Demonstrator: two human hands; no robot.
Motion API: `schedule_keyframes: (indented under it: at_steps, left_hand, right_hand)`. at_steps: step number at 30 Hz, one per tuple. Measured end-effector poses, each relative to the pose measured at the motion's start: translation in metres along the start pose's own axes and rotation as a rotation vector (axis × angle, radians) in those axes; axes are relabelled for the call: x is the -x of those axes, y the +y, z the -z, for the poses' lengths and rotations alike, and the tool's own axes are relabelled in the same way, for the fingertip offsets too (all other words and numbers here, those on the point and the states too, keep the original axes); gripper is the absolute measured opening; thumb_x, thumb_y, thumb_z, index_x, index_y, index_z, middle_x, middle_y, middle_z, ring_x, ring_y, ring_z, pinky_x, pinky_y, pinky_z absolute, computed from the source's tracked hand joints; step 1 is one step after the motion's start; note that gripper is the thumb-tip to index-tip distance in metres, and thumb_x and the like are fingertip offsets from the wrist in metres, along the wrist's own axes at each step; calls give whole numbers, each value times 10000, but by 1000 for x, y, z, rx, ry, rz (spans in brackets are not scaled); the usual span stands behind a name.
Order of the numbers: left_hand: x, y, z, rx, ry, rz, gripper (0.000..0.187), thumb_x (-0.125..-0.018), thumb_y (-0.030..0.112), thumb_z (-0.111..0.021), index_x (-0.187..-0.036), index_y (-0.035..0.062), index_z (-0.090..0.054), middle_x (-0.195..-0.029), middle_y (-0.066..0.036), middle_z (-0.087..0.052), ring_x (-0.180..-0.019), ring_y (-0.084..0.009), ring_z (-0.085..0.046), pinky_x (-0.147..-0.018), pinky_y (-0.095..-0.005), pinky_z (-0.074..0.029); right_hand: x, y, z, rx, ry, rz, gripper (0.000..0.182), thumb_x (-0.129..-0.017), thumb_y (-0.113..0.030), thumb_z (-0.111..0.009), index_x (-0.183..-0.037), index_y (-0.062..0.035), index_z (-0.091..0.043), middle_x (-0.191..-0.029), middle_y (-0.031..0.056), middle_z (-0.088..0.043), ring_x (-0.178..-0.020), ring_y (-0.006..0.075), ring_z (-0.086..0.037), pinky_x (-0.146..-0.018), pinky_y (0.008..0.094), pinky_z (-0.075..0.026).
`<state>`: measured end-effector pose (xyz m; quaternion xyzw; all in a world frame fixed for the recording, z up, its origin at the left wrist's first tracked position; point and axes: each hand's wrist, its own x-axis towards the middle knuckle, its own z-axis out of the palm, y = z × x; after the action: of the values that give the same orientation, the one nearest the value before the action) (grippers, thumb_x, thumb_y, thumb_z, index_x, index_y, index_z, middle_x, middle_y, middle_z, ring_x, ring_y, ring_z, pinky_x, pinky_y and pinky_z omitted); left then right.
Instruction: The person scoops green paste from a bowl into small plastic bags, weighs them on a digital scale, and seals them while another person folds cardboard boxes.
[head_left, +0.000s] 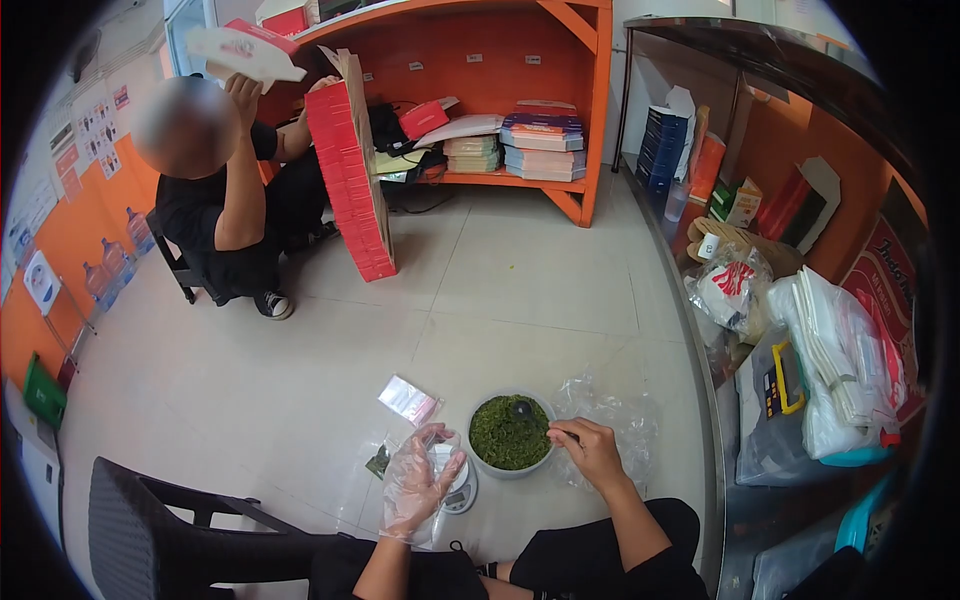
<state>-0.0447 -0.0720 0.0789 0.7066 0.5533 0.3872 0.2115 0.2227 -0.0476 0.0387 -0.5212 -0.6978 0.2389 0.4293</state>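
Observation:
A round pale bowl [475, 462] on the floor is full of chopped green flakes [508, 440] that look like dried herbs or seaweed. My right hand [590, 450] is closed at the bowl's right rim, pinching the handle of a black spoon [522, 409] whose head rests on the flakes. To the left, my left hand [418, 485] wears a loose clear plastic glove. Its fingers are apart, and it is beside a small white digital scale [460, 495], partly covering it. A small packet with green contents [378, 460] lies left of that hand.
A pack of small clear bags [408, 400] lies beyond my left hand, and crumpled clear plastic [615, 430] right of the bowl. A seated person [225, 190] handles a cardboard piece near a tall red stack [350, 180]. A black chair [150, 520] and metal shelving [715, 450] flank me.

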Motion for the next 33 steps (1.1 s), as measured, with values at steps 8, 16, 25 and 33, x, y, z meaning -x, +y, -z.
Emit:
schedule_keyframes:
  at_steps: [8,16,25,33]
  left_hand:
    - [2,-13,-8,-86,25,-10,452,-868,275,-675,-1201,21,-506,-991,-93,-649,-951,-261,-631,-858,-360,-482]
    - [1,-20,-15,-52,62,-38,522,-841,278,-708,-1232,2,-499,-977,-108,-644,-927,-264,-631,-842,-361,-489]
    - [5,-30,-24,8,107,-23,573,-815,283,-735,-1247,-9,-499,-978,-113,-629,-933,-256,-611,-855,-372,-476]
    - [8,-37,-33,6,135,-6,504,-835,311,-709,-1189,2,-524,-992,-126,-630,-928,-260,-620,-843,-369,-479]
  right_hand:
    - [7,14,-9,-211,31,-68,159,-869,-129,-661,-945,7,-693,-807,122,-688,-637,179,-663,-584,301,-519]
    - [23,15,-11,-85,116,-216,163,-898,-111,-628,-929,38,-687,-786,118,-697,-669,153,-678,-613,256,-537]
    - [57,29,-44,-581,400,-540,270,-952,-196,-576,-958,65,-645,-787,143,-680,-683,196,-682,-628,286,-564]
    - [62,41,-43,-829,497,-750,305,-962,-232,-561,-979,70,-601,-842,185,-662,-733,241,-687,-661,316,-577]
